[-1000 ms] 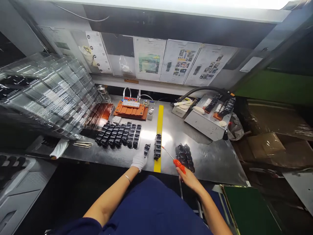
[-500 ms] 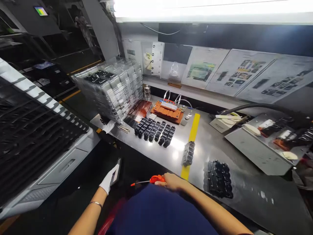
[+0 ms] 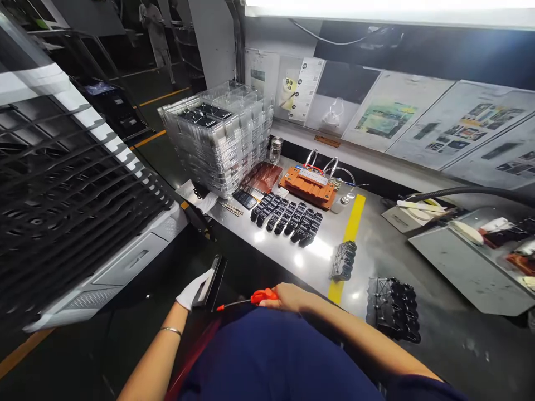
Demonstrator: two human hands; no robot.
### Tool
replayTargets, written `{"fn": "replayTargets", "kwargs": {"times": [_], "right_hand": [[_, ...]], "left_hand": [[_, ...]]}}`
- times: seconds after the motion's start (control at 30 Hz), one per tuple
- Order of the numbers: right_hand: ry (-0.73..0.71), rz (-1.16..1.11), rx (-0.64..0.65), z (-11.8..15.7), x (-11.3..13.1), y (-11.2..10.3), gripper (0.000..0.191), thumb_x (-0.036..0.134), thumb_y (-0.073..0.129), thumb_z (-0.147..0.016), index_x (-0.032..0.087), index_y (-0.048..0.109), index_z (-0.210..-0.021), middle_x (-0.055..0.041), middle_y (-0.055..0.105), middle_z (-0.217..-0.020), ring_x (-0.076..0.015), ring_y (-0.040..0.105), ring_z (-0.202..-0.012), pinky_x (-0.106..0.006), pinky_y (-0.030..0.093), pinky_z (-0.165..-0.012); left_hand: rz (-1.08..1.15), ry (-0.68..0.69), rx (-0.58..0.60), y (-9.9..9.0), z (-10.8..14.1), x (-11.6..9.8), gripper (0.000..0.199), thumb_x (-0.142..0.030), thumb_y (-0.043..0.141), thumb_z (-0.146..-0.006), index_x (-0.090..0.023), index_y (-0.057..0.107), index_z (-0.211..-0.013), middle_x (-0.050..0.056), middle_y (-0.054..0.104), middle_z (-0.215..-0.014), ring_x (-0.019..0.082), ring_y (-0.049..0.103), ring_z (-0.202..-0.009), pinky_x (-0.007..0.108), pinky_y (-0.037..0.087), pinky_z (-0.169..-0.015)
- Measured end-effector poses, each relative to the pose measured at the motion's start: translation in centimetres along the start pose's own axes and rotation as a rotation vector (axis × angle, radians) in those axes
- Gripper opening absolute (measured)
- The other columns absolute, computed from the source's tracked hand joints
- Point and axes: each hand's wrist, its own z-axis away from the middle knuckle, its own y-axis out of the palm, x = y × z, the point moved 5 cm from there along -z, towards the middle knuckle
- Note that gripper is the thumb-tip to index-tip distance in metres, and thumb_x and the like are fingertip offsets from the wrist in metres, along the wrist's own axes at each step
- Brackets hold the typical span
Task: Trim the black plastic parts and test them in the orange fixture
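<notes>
My left hand [image 3: 194,289], in a white glove, is closed on the edge of a dark flat rectangular piece [image 3: 215,283] over the floor in front of the bench; its exact kind does not show. My bare right hand [image 3: 288,298] wraps round the orange-red handle of an air blow gun [image 3: 261,296]. The gun's thin metal nozzle points left, its red tip just short of the dark piece. Rows of black ribbed plastic parts [image 3: 286,217] lie on the metal bench [image 3: 267,245]. Another ribbed part [image 3: 344,260] rests on the yellow stripe, and a larger black group [image 3: 393,308] sits further right.
Stacked clear plastic trays [image 3: 221,139] stand at the bench's left end. An orange fixture [image 3: 308,186] with hoses is at the back. A grey box [image 3: 463,262] occupies the right. A black slatted rack [image 3: 83,184] is at left; a person [image 3: 156,33] stands beyond.
The view has shifted, so the bench and trays appear further right. My left hand and its dark piece appear slightly right; the blow gun tip appears slightly closer to my left hand.
</notes>
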Motion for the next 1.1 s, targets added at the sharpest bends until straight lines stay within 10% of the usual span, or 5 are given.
{"fn": "replayTargets", "kwargs": {"times": [0.3,0.47,0.6,0.87,1.1], "right_hand": [[0.099,-0.172,-0.043,-0.6,-1.4,0.2,0.066,0.076,0.036,-0.084,0.015,0.06,-0.08,-0.0033,0.057,-0.073,-0.0092,0.045,-0.058,-0.023,0.027,-0.053],[0.135,-0.154,-0.059,-0.5,-1.6,0.9,0.068,0.078,0.035,-0.083,0.016,0.062,-0.081,-0.004,0.059,-0.074,-0.0106,0.047,-0.06,-0.023,0.028,-0.054],[0.068,-0.105,-0.031,-0.2,-0.3,1.5,0.073,0.082,0.033,-0.081,0.016,0.064,-0.086,-0.0067,0.063,-0.081,-0.0159,0.057,-0.068,-0.023,0.029,-0.054],[0.088,0.053,-0.115,0.1,1.5,1.6,0.073,0.08,0.03,-0.083,0.017,0.063,-0.099,-0.0102,0.067,-0.09,-0.0251,0.065,-0.087,-0.026,0.041,-0.068],[0.123,0.037,-0.128,0.4,1.0,2.3,0.076,0.083,0.027,-0.081,0.017,0.063,-0.099,-0.0109,0.066,-0.088,-0.0247,0.065,-0.086,-0.027,0.042,-0.069]], "left_hand": [[-1.039,0.706,-0.152,-1.2,-0.1,-3.7,0.032,-0.006,0.066,-0.057,-0.019,0.07,-0.087,0.008,0.069,-0.11,0.03,0.05,-0.126,0.047,0.021,-0.116],[-0.782,0.537,0.025,-1.4,-0.2,-4.1,0.046,-0.027,0.078,-0.059,-0.017,0.067,-0.102,0.01,0.069,-0.108,0.028,0.061,-0.11,0.044,0.038,-0.106],[-0.374,0.465,-0.168,-1.1,-0.4,-5.6,0.057,-0.05,0.071,-0.07,-0.013,0.061,-0.112,0.013,0.068,-0.108,0.023,0.066,-0.098,0.035,0.051,-0.087],[-0.649,0.554,-0.419,5.3,0.1,-8.0,0.037,-0.039,0.067,-0.075,-0.013,0.063,-0.101,0.011,0.067,-0.105,0.024,0.062,-0.098,0.031,0.046,-0.087],[-0.687,0.555,-0.419,5.9,0.7,-8.0,0.04,-0.038,0.068,-0.074,-0.012,0.063,-0.104,0.012,0.067,-0.106,0.025,0.062,-0.099,0.032,0.044,-0.089]]}}
